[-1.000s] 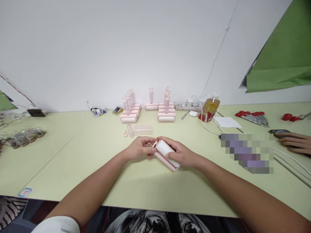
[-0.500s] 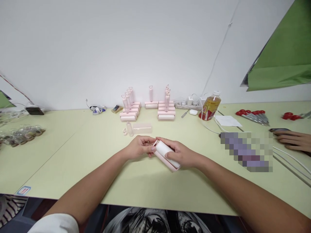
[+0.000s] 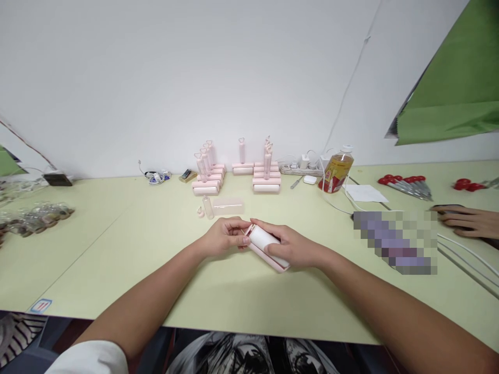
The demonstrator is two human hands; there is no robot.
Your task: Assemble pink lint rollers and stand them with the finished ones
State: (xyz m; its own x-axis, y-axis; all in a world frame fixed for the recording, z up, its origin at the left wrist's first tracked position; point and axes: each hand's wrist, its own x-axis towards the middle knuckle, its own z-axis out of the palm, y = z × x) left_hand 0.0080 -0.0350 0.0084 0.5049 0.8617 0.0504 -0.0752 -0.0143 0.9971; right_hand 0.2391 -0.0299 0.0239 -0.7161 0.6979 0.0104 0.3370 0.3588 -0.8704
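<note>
Both my hands hold a pink lint roller [image 3: 265,241] with a white roll, low over the pale green table [image 3: 234,296] in front of me. My right hand [image 3: 292,248] wraps round the roll and its pink frame. My left hand [image 3: 224,238] pinches the roller's left end with closed fingers. Just behind my hands lie a clear pink cover [image 3: 228,206] and a small clear handle piece [image 3: 208,206].
Stacks of pink rollers [image 3: 208,179] with upright handles stand near the wall, more pink rollers [image 3: 267,176] to their right. A drink bottle [image 3: 337,170], a power strip [image 3: 302,167], cables and red-handled tools [image 3: 405,186] are at right. Another person's hand [image 3: 468,221] rests far right. Bagged items [image 3: 35,215] lie left.
My hands and the roller have hardly moved. The other person's hand at the far right has shifted slightly up and away.
</note>
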